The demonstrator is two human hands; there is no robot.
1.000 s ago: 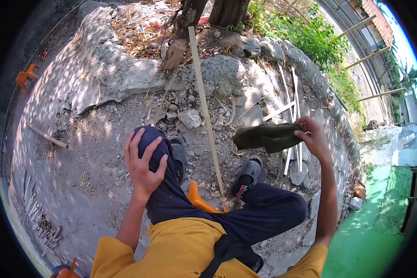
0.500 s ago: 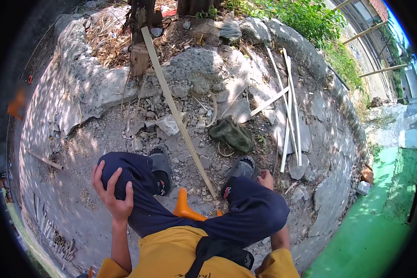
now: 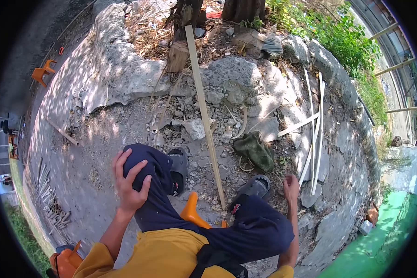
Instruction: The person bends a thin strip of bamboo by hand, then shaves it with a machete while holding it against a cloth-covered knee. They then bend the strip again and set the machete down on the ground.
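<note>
My left hand (image 3: 131, 185) rests on my bent left knee, its fingers spread over the dark trousers and nothing in them. Past my right shin, my right hand (image 3: 291, 187) is lowered toward the ground with its fingers drawn together; whether something small is between them cannot be made out. Just beyond it lie several pale, thin strips (image 3: 316, 139), some crossing. A long flat wooden slat (image 3: 204, 109) runs from between my feet up to a tree trunk. A dark green crumpled cloth (image 3: 255, 150) lies between the slat and the strips. Below the slat, an orange plastic piece (image 3: 190, 211) shows between my legs.
A rough stone edging (image 3: 236, 74) crosses the far side, with rubble before it. A short stick (image 3: 62, 131) and a pile of cut sticks (image 3: 51, 199) lie at left. Orange plastic seats (image 3: 44, 72) stand beyond. A green painted surface (image 3: 384, 227) is at right.
My view has turned, so the scene sits farther right and more shows at left. My right hand has come out from behind my knee into fuller view. My left hand stays on the knee.
</note>
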